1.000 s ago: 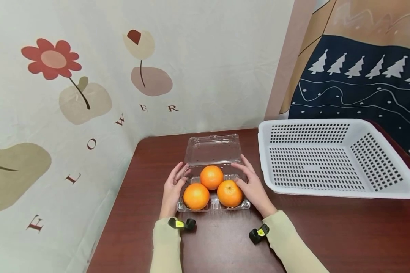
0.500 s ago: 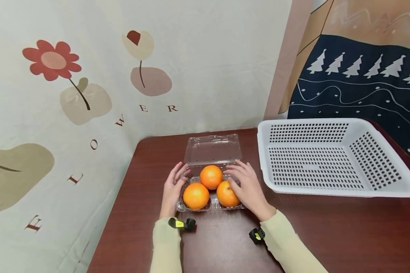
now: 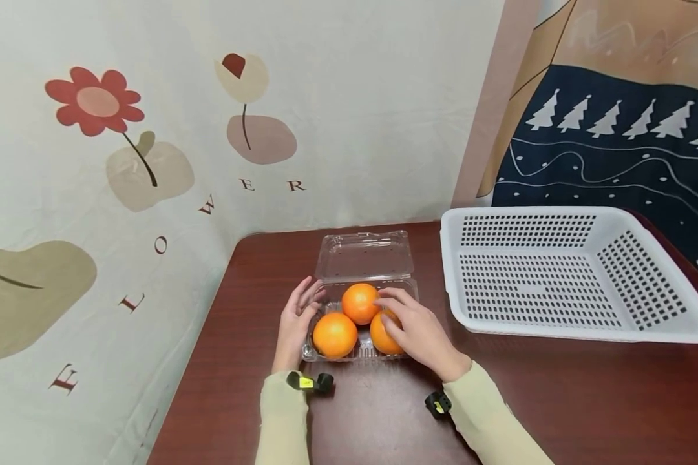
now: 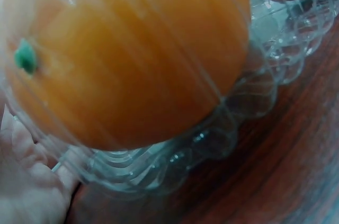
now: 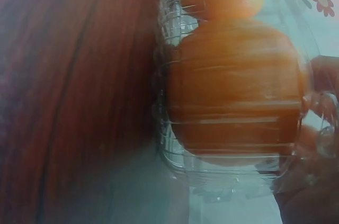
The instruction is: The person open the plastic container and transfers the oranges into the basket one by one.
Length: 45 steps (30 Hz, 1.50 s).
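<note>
Three oranges sit in the base of a clear plastic clamshell box point(image 3: 365, 354), whose lid point(image 3: 365, 255) lies folded back behind it. My left hand point(image 3: 293, 323) is at the box's left side by the left orange point(image 3: 335, 335), fingers loosely spread. Up close in the left wrist view, that fruit point(image 4: 132, 60) shows a green stem end through the plastic. My right hand point(image 3: 419, 329) reaches over the right orange point(image 3: 382, 334), fingers bent over its top and partly covering it. In the right wrist view this orange point(image 5: 233, 91) rests inside the box. The third orange point(image 3: 360, 303) is at the back.
A white perforated basket point(image 3: 456, 303) stands on the right side of the brown table point(image 3: 232, 361). A printed curtain hangs behind the table. Both wrists carry small black cameras.
My right hand has moved left from the box's right rim to over the right orange, its fingers bending more. My left hand and the oranges have stayed in place.
</note>
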### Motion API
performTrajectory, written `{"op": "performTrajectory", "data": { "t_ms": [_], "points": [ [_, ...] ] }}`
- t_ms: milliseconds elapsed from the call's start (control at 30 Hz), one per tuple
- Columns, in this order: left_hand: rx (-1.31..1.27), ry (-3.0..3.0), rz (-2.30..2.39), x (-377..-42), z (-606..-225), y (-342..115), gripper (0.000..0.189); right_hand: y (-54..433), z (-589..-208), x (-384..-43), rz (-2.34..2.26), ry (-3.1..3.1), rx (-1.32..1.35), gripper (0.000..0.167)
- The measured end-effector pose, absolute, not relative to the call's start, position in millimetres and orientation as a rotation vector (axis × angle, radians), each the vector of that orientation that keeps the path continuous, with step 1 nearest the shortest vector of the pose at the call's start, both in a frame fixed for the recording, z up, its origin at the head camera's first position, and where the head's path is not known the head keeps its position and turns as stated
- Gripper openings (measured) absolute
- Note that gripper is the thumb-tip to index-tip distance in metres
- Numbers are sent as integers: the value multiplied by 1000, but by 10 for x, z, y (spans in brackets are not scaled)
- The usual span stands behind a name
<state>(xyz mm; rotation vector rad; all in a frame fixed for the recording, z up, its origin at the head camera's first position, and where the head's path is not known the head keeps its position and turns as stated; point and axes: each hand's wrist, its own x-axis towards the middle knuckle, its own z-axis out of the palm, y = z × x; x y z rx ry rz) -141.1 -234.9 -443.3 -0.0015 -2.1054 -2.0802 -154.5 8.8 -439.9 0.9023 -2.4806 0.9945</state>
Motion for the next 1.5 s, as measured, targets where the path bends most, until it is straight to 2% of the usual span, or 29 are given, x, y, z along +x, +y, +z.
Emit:
{"op": "performTrajectory", "data": {
  "t_ms": [333, 600, 800, 1067, 1500],
  "points": [
    [27, -2161, -2049, -1404, -4447, -2370, 52, 133, -4347, -1509, 963, -2552, 955, 16],
    [10, -2152, -2046, -1426, -4434, -2364, 51, 185, -4271, -1520, 866, -2624, 1091, 26],
    [15, -2151, -2042, -1422, -4412, -2351, 52, 227, -4248, -1524, 850, -2703, 1163, 41],
    [24, -2173, -2043, -1409, -4416, -2364, 52, 215, -4220, -1509, 765, -2714, 1231, 53],
    [40, -2152, -2054, -1489, -4601, -2435, 52, 190, -4218, -1486, 769, -2758, 1128, 53]
  ]
}}
